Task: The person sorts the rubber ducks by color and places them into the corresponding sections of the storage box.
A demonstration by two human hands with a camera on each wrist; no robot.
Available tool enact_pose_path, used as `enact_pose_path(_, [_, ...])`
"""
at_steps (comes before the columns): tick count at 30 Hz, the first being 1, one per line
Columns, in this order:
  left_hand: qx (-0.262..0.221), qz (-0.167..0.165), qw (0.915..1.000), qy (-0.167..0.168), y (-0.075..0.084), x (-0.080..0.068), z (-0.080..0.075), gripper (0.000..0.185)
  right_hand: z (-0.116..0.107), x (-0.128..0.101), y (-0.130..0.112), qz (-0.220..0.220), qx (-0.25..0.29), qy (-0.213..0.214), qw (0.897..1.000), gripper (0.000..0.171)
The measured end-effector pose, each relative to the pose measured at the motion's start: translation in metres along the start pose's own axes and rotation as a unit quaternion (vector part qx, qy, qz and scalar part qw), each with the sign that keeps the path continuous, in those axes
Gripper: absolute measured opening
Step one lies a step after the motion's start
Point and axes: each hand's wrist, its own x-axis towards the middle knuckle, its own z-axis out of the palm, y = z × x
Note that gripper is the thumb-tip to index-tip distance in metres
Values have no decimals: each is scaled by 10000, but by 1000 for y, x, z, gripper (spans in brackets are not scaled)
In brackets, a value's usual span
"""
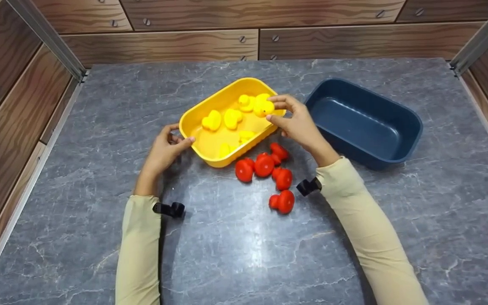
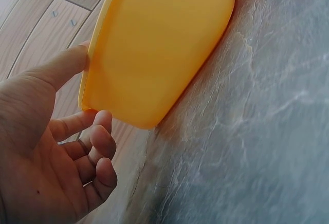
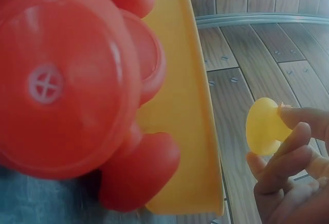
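My left hand (image 1: 162,149) grips the left corner of a yellow tub (image 1: 212,162), thumb over the rim and fingers outside. In the left wrist view, thumb and index finger pinch the edge of the tub (image 2: 159,54), the other fingers loosely curled. Over the tub's right end, my right hand (image 1: 297,123) pinches a yellow toy duck (image 1: 264,105). The right wrist view shows that duck (image 3: 263,126) between thumb and fingers, above the rim. Several more yellow ducks (image 1: 212,120) lie inside the tub, two partly hidden by its near wall.
Several red toy ducks (image 1: 264,164) lie in a cluster at the tub's near side, some tipped over with their bases showing. A dark blue tub (image 1: 356,149) stands to the right, behind my right wrist. Wood-patterned walls (image 1: 163,44) border the grey marbled table (image 1: 227,254).
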Motion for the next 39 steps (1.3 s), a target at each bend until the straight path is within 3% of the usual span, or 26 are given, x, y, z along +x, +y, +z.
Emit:
enact_pose_path(18, [90,-2,10000,-8,1,0,0,62,1,12,12,180,-189,213,9994,42])
enact_pose_path(28, [32,7,10000,10,0,0,0,62,-7,7,21,307,-281,382,9984,44])
enact_pose_path(39, [1192,171,9927,-22,5,-5,-3,60,-29,-15,8,-54,-134,394,9991,45])
